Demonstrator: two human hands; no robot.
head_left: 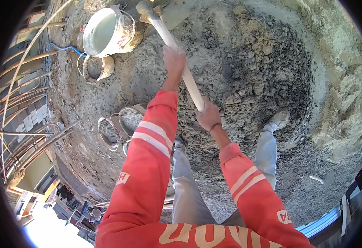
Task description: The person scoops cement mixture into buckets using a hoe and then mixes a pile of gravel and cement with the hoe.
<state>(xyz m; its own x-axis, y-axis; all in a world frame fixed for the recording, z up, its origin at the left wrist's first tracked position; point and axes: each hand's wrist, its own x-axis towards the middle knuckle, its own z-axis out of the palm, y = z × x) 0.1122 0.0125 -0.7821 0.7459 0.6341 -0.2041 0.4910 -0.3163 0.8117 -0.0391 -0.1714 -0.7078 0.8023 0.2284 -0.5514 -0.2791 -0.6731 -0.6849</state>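
My left hand [174,62] is closed round the pale wooden handle of a hoe [192,89], about midway along it. Lower down, my right hand [209,116] grips the same handle close to its near end. The hoe's head lies at the top, against wet grey ground, and its blade is partly smeared with mud and hard to make out. To the right of the handle spreads a heap of dark, lumpy wet mortar mix [267,62].
A large white bucket [125,35] of cloudy water stands at upper left, beside a smaller bucket [106,68]. More mortar-smeared buckets [130,120] sit left of my legs. Bent rods or poles [28,99] line the left edge. My shoe [278,120] rests on the mix.
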